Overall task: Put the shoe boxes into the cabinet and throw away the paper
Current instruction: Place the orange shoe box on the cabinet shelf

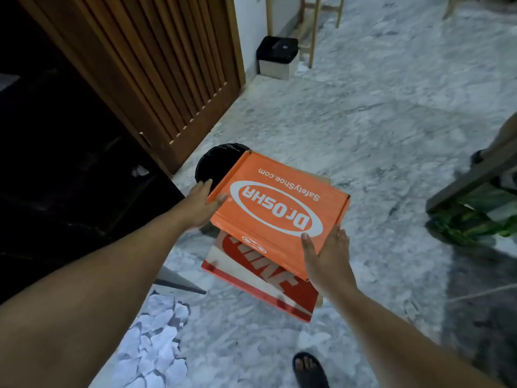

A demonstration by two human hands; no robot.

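An orange shoe box [279, 203] with a white oval logo sits tilted between my hands, above a red and white shoe box [251, 278] that lies on the floor. My left hand [200, 204] presses flat against the orange box's left side, thumb on the lid's edge. My right hand [327, 254] holds its near right corner, thumb on top. Crumpled white paper [156, 340] lies on the floor at the lower left. The dark open cabinet [61, 169] stands to the left, with its slatted wooden door [156, 65] swung open.
A round black bin [215, 162] stands on the marble floor just behind the orange box. A small black-lidded box [277, 57] sits by the far wall, next to wooden legs [310, 29]. Green plants [475, 219] and a wooden frame are at the right. My sandalled foot [310, 369] is below.
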